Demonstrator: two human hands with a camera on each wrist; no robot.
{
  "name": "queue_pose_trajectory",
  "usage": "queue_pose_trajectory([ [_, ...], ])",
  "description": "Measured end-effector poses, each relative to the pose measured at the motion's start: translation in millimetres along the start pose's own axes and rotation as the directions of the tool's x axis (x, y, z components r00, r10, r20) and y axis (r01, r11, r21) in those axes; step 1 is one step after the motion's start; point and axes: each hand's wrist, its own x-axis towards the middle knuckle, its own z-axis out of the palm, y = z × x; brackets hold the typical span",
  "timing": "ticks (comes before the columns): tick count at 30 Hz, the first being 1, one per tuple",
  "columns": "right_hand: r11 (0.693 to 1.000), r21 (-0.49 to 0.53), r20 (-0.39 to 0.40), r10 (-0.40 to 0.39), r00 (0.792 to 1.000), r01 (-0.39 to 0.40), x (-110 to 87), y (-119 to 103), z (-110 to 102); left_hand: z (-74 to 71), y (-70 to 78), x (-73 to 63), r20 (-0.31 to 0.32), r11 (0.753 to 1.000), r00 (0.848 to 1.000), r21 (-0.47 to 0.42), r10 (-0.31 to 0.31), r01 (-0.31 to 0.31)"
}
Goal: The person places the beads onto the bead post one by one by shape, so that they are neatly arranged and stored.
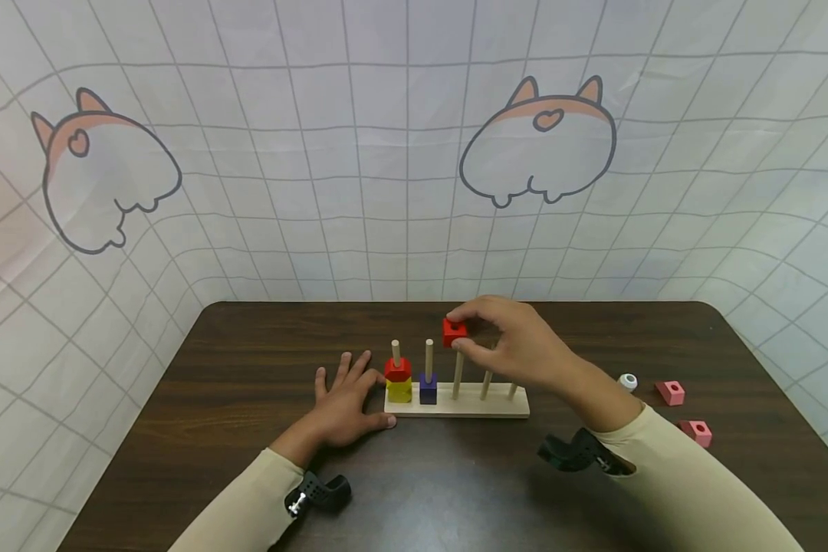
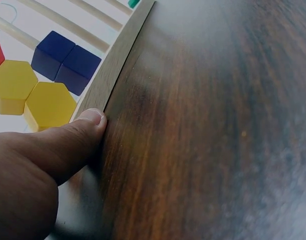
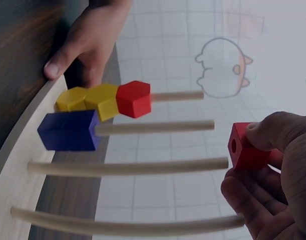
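My right hand [image 1: 517,341] pinches a red square block [image 1: 455,333] between thumb and fingers. The block has a round hole and is held by the tip of the middle wooden peg [image 3: 137,166], apart from the base. My left hand [image 1: 345,402] lies with fingers spread at the left end of the pale wooden base [image 1: 455,412], its thumb [image 2: 67,145] touching the front edge. On the leftmost peg, a red hexagonal block [image 3: 134,99] sits above two yellow hexagonal blocks [image 2: 50,105]. Two dark blue blocks [image 3: 68,130] are stacked on the second peg.
Two pink blocks, a far one [image 1: 671,393] and a nearer one [image 1: 697,433], lie at the right on the dark wooden table [image 1: 441,491]. A small white piece [image 1: 628,382] is beside my right forearm. Behind the table hangs a white grid cloth [image 1: 359,192].
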Motion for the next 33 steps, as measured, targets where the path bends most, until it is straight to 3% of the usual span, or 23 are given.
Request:
queue_pose_trajectory([
  [11, 0.993, 0.038, 0.021, 0.112, 0.994, -0.112, 6.5, -7, 15, 0.0, -0.9, 0.4, 0.005, 1.0, 1.0, 0.003, -0.001, 0.001],
  [33, 0.987, -0.006, 0.007, 0.162, 0.987, -0.162, 12.5, -22, 29, 0.3, -0.7, 1.6, 0.004, 1.0, 1.0, 0.009, -0.004, 0.004],
])
